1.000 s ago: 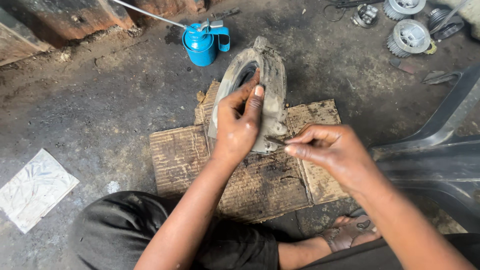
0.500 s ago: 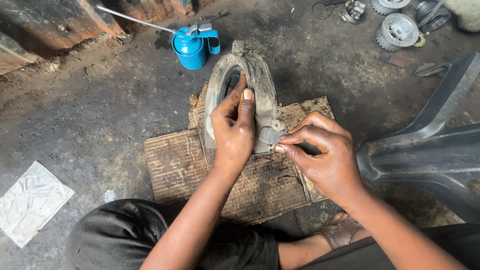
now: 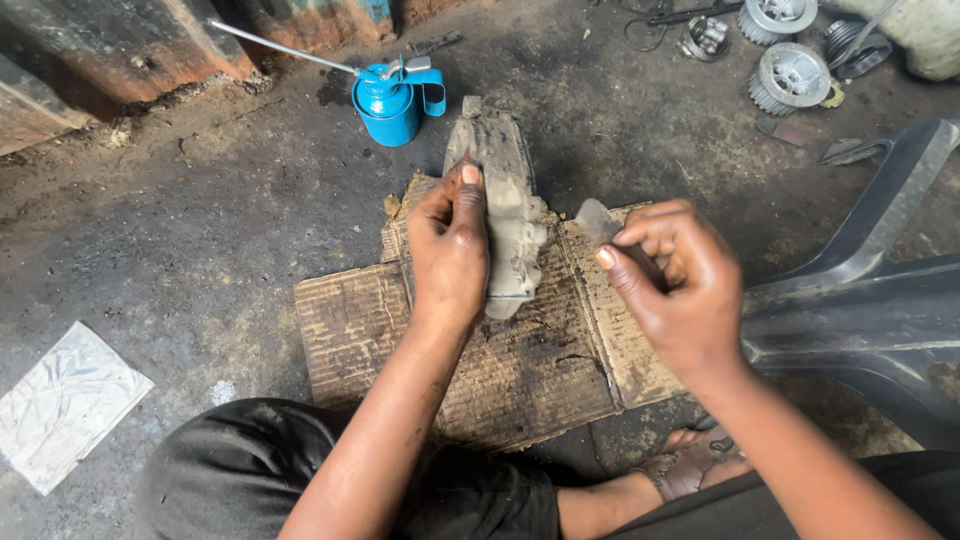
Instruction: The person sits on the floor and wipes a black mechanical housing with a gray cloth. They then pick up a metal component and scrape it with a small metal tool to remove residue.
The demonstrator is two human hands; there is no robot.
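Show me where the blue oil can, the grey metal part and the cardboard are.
blue oil can (image 3: 385,105), head view, on its round body.
grey metal part (image 3: 510,215), head view, on its dirty side.
cardboard (image 3: 350,325), head view, on its bare left part.

Two bare forearms reach forward from the bottom of the view, seen from above. The left hand (image 3: 452,250) lies palm down with the wrist straight, fingers pointing away and curled over, the thumb alongside them. The right hand (image 3: 672,275) is raised slightly to the right, fingers bent inward into a loose fist, thumb and forefinger apparently pinched together. The hands are near each other, not touching.
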